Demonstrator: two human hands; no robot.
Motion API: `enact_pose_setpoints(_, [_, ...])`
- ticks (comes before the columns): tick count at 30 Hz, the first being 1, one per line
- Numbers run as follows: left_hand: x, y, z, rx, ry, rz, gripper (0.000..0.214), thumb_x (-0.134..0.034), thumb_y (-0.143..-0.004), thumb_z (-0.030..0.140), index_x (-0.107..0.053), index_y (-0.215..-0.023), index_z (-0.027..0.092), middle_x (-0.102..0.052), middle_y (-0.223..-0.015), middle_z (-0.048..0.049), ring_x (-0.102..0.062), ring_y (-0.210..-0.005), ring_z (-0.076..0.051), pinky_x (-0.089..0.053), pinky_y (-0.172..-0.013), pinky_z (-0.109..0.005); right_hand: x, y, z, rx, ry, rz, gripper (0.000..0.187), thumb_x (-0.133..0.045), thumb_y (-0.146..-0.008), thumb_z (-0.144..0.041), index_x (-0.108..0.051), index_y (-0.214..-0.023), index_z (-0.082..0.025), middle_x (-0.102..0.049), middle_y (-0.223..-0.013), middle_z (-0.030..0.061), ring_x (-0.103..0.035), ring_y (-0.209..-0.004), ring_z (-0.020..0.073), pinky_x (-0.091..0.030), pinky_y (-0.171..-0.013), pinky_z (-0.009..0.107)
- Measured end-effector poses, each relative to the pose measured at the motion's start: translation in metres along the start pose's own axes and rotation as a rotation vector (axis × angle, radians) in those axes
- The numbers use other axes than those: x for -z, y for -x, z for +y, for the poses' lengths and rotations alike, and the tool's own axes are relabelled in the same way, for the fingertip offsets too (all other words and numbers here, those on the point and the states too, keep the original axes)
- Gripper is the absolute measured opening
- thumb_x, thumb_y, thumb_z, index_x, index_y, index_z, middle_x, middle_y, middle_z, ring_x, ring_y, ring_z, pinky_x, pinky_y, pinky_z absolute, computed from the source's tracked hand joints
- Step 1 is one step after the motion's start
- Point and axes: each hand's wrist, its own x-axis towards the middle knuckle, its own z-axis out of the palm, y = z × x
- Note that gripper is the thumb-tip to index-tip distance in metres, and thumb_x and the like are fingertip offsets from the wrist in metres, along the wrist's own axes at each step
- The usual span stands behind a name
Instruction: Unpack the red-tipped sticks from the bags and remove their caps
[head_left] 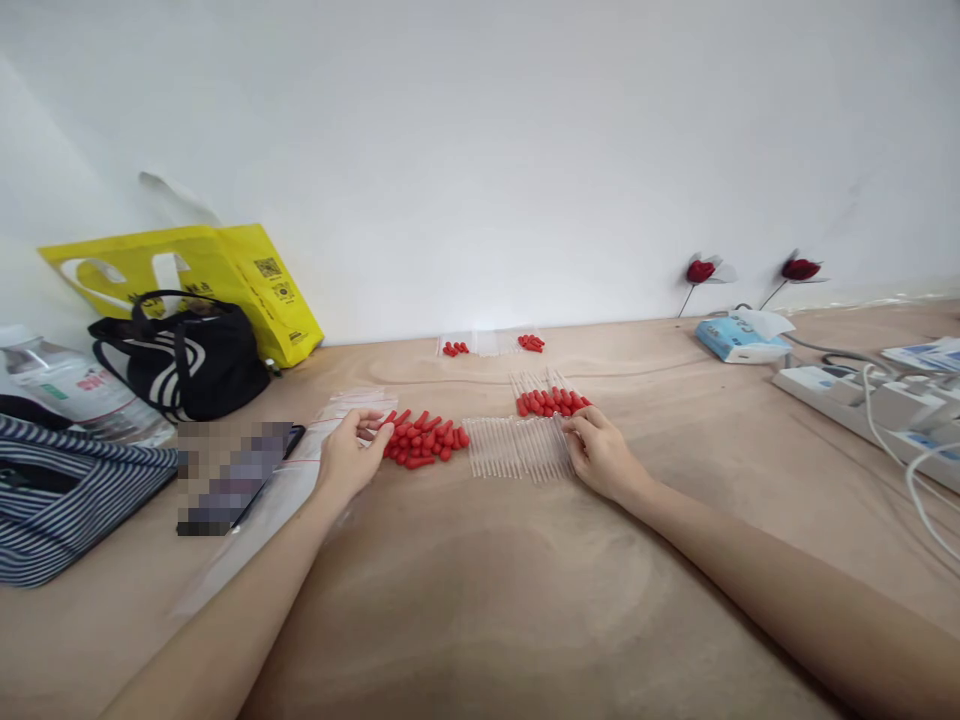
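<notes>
At the left edge of a heap of red rubber dropper bulbs [421, 440], my left hand [352, 448] has its thumb and forefinger closed on one bulb. To the right of the heap lies a row of thin clear dropper tubes [517, 448], side by side. My right hand [600, 452] pinches at the right end of this row, apparently on a tube; its fingertips partly hide the spot. Just behind the row are several droppers with red bulbs fitted [553, 402], their clear tubes pointing toward the wall.
Clear plastic bags [289, 490] and a phone [240, 480] lie left of my hands. Small bags with red bulbs [491, 343] rest by the wall. A black bag [180, 355] and yellow bag [262, 290] stand left; tissues [739, 338] and a power strip [862, 410] sit right.
</notes>
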Motion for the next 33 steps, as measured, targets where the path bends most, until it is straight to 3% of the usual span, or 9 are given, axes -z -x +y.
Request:
enact_pose_setpoints(6, [0.001, -0.003, 0.002, 0.135, -0.001, -0.047, 0.029, -0.048, -0.069, 0.042, -0.058, -0.079, 0.017, -0.064, -0.075, -0.0037, -0.059, -0.070, -0.017, -0.044, -0.063, -0.025, 0.004, 0.000, -0.010, 0.022, -0.033, -0.081, 0.019, -0.039, -0.079, -0.013, -0.058, -0.082, -0.014, -0.051, -0.087, 0.0094, -0.053, -0.081, 0.0181, -0.047, -0.074, 0.034])
enact_pose_setpoints(11, [0.006, -0.005, 0.004, 0.153, -0.115, -0.070, 0.033, -0.039, -0.074, 0.042, -0.060, -0.077, 0.017, -0.065, -0.076, -0.0050, -0.059, -0.072, -0.020, -0.043, -0.065, -0.028, 0.007, 0.001, -0.014, 0.013, -0.053, -0.099, 0.021, -0.038, -0.082, -0.018, -0.059, -0.082, -0.015, -0.051, -0.087, 0.0091, -0.052, -0.081, 0.0177, -0.047, -0.074, 0.034])
enact_pose_setpoints(14, [0.008, -0.002, 0.008, 0.044, -0.196, 0.010, 0.033, -0.036, -0.077, 0.040, -0.060, -0.076, 0.017, -0.064, -0.075, -0.0056, -0.057, -0.072, -0.021, -0.042, -0.065, -0.030, 0.008, 0.001, -0.012, 0.013, -0.066, -0.079, 0.023, -0.037, -0.084, -0.020, -0.060, -0.080, -0.016, -0.053, -0.084, 0.0084, -0.053, -0.078, 0.0170, -0.046, -0.073, 0.033])
enact_pose_setpoints(17, [0.005, 0.006, 0.023, -0.235, -0.208, 0.163, 0.031, -0.037, -0.079, 0.037, -0.059, -0.075, 0.016, -0.062, -0.078, -0.0071, -0.055, -0.080, -0.021, -0.041, -0.075, -0.033, 0.009, 0.000, -0.006, -0.001, -0.024, -0.044, 0.023, -0.038, -0.083, -0.020, -0.060, -0.077, -0.017, -0.055, -0.082, 0.0077, -0.053, -0.078, 0.0174, -0.044, -0.073, 0.033])
enact_pose_setpoints(19, [-0.003, 0.013, 0.041, -0.407, -0.173, 0.165, 0.027, -0.041, -0.080, 0.035, -0.060, -0.075, 0.016, -0.061, -0.080, -0.0069, -0.053, -0.083, -0.021, -0.039, -0.080, -0.033, 0.011, 0.000, -0.001, -0.030, 0.028, -0.017, 0.022, -0.040, -0.083, -0.021, -0.061, -0.076, -0.018, -0.057, -0.081, 0.0068, -0.054, -0.078, 0.0177, -0.042, -0.073, 0.033])
enact_pose_setpoints(21, [-0.018, 0.017, 0.063, -0.527, -0.166, 0.027, 0.022, -0.045, -0.079, 0.032, -0.060, -0.073, 0.018, -0.060, -0.079, -0.0048, -0.053, -0.082, -0.019, -0.038, -0.081, -0.033, 0.013, 0.000, 0.004, -0.074, 0.068, 0.009, 0.022, -0.041, -0.082, -0.022, -0.062, -0.075, -0.018, -0.059, -0.080, 0.0059, -0.054, -0.078, 0.0177, -0.040, -0.073, 0.032])
enact_pose_setpoints(26, [-0.072, 0.009, 0.115, -0.540, -0.195, -0.256, 0.022, -0.054, -0.073, 0.039, -0.058, -0.077, 0.018, -0.062, -0.082, -0.0043, -0.053, -0.084, -0.021, -0.040, -0.074, -0.033, 0.021, -0.001, 0.014, -0.166, 0.105, 0.067, 0.025, -0.040, -0.083, -0.027, -0.062, -0.072, -0.020, -0.061, -0.079, 0.0052, -0.055, -0.079, 0.0181, -0.036, -0.070, 0.030])
enact_pose_setpoints(29, [-0.099, -0.003, 0.133, -0.584, -0.253, -0.301, 0.030, -0.057, -0.069, 0.045, -0.056, -0.082, 0.018, -0.062, -0.086, -0.0056, -0.054, -0.085, -0.023, -0.040, -0.074, -0.034, 0.025, 0.000, 0.016, -0.208, 0.114, 0.079, 0.026, -0.041, -0.083, -0.029, -0.063, -0.070, -0.020, -0.062, -0.079, 0.0045, -0.055, -0.078, 0.0178, -0.034, -0.070, 0.030])
enact_pose_setpoints(33, [-0.116, -0.011, 0.141, -0.649, -0.281, -0.293, 0.025, -0.057, -0.070, 0.040, -0.056, -0.082, 0.018, -0.063, -0.083, -0.0061, -0.056, -0.084, -0.023, -0.039, -0.076, -0.036, 0.025, -0.001, 0.013, -0.239, 0.122, 0.065, 0.026, -0.040, -0.083, -0.030, -0.064, -0.074, -0.021, -0.062, -0.079, 0.0038, -0.055, -0.078, 0.0173, -0.031, -0.070, 0.030])
